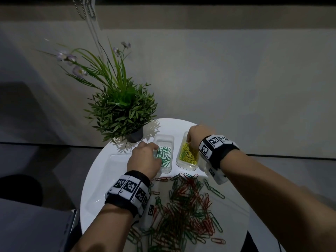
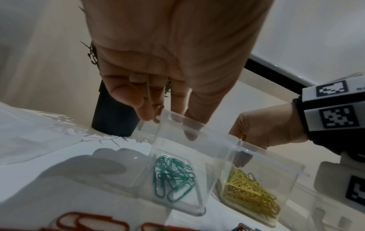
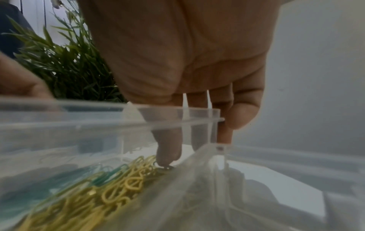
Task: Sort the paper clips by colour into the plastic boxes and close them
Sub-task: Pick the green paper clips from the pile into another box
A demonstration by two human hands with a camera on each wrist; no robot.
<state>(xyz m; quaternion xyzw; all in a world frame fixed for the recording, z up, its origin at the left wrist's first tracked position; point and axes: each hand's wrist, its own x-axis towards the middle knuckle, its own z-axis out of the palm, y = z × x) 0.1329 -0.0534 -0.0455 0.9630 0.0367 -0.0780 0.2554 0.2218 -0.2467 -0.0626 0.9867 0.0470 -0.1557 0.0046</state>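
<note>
Two clear plastic boxes stand side by side on the round white table [image 1: 236, 206]. The green-clip box [image 1: 163, 140] [image 2: 177, 201] holds several green clips [image 1: 165, 157]. My left hand [image 1: 145, 157] [image 2: 169, 123] grips its wall, thumb inside and fingers outside. The yellow-clip box [image 1: 187, 166] [image 3: 98, 123] is full of yellow clips [image 1: 188, 154] [image 2: 250, 193]. My right hand [image 1: 197, 135] [image 3: 195, 145] straddles its far wall, fingers outside. The thumb reaches inside with its tip on a dark clip [image 3: 165, 166] [image 2: 251, 175]. A loose pile of red and green clips [image 1: 185, 206] lies near me.
A potted plant [image 1: 123, 110] in a dark pot [image 1: 134, 136] stands at the table's far left, close to my left hand. A clear lid [image 1: 116, 160] lies left of the boxes. More clear plastic [image 3: 276, 171] sits under my right wrist.
</note>
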